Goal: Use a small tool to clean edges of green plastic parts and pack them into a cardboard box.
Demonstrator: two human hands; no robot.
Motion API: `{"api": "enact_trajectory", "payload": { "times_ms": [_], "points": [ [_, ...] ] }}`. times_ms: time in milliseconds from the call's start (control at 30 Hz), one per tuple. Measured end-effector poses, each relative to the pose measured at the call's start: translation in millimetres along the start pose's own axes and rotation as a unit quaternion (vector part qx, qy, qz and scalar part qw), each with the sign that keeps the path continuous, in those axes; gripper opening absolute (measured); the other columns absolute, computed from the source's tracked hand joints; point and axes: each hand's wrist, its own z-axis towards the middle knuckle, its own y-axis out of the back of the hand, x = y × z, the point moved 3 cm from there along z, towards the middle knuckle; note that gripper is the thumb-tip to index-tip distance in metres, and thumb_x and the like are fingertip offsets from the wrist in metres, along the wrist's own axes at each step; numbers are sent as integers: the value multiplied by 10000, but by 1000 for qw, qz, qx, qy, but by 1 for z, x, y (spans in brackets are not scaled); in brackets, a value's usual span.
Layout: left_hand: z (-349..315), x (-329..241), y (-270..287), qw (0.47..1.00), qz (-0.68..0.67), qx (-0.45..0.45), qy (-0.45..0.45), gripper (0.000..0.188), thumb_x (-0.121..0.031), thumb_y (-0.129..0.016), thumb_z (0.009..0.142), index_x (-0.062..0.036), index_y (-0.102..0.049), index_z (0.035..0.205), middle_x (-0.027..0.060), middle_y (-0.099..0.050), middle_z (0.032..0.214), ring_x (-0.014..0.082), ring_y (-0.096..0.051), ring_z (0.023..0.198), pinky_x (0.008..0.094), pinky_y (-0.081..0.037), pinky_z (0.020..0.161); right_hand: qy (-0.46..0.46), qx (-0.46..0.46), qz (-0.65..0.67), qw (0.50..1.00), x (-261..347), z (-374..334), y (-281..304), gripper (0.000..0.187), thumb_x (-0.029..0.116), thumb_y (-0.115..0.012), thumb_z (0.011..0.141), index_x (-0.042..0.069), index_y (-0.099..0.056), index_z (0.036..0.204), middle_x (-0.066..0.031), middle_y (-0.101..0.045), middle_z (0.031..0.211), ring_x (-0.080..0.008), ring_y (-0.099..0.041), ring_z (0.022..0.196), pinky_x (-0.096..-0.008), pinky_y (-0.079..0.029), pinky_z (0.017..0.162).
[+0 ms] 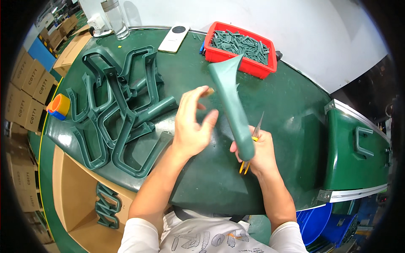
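The right hand [258, 152] is wrapped around a green part [231, 101], standing it up over the table [291, 105], with snips [252, 141] in the same fist. The left hand [192, 124] hovers beside it, fingers spread, holding nothing. Frames [122, 109] lie piled left.

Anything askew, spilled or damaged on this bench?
Mostly no. The green frames lie in a tangled heap rather than stacked, and thin flash sticks out from the part in the right hand.

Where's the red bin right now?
In the head view, the red bin sits at the far edge of the green table, right of the white remote, beyond the green part's flared end.
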Motion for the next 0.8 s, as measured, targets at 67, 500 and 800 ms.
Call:
{"api": "enact_trajectory", "payload": {
  "times_ms": [67, 500, 800],
  "points": [
    [2, -7, -4, 989, 123, 11, -81, 560, 6, -711, 655, 14, -520, 1181, 206, -534, 1169, 333, -539, 1057, 388, -457, 855, -62, 67, 58, 994, 12, -15, -9, 115, 64, -558, 864, -39, -603, 889, -141, -619, 646, -124, -505, 430, -241, -339, 362],
    [-14, 8, -20, 986, -76, 146, 17, 382, -94, -765, 723, -20, -567, 1042, 121, -655, 1013, 228, -623, 921, 327, -495, 807, 297, -26, -371, 879, 6, -2, 37, 292, 288, -505, 939, 9, -590, 940, -85, -570, 626, -244, -556, 553, -329, -444, 547],
    [-21, 7, -25, 964, -139, 217, 65, 395, -188, -734, 779, 10, -532, 1055, 141, -640, 994, 214, -608, 941, 325, -488, 816, 365, -67, -439, 818, -4, -3, 39, 244, 266, -670, 811, 35, -658, 735, -82, -545, 575, -246, -538, 519, -348, -426, 488]
  ]
}}
